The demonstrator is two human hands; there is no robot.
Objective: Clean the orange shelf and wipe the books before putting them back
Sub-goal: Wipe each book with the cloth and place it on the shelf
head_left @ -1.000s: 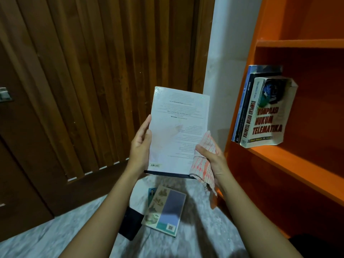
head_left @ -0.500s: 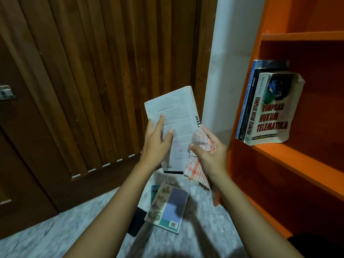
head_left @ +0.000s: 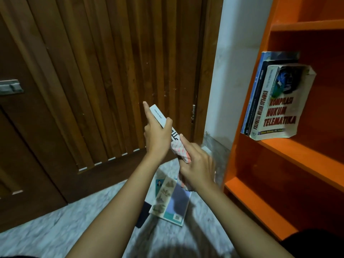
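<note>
My left hand (head_left: 157,135) grips a white book (head_left: 158,116) that is turned edge-on, its spine facing me. My right hand (head_left: 197,164) holds a white and orange checked cloth (head_left: 179,148) pressed against the lower part of the spine. The orange shelf (head_left: 297,155) stands at the right. On its middle board several books lean to the left, with the white "Kompilasi Hukum Telematika" book (head_left: 283,105) in front. A few more books (head_left: 171,200) lie on the marble floor below my hands.
A brown slatted wooden door (head_left: 104,71) fills the left and centre, with a metal latch (head_left: 10,87) at the far left. A white wall strip (head_left: 234,71) separates the door from the shelf. The grey marble floor (head_left: 74,229) spreads below.
The white book has turned from cover facing me to spine facing me and has dropped lower. My right hand with the cloth has shifted from the cover's lower corner onto the spine.
</note>
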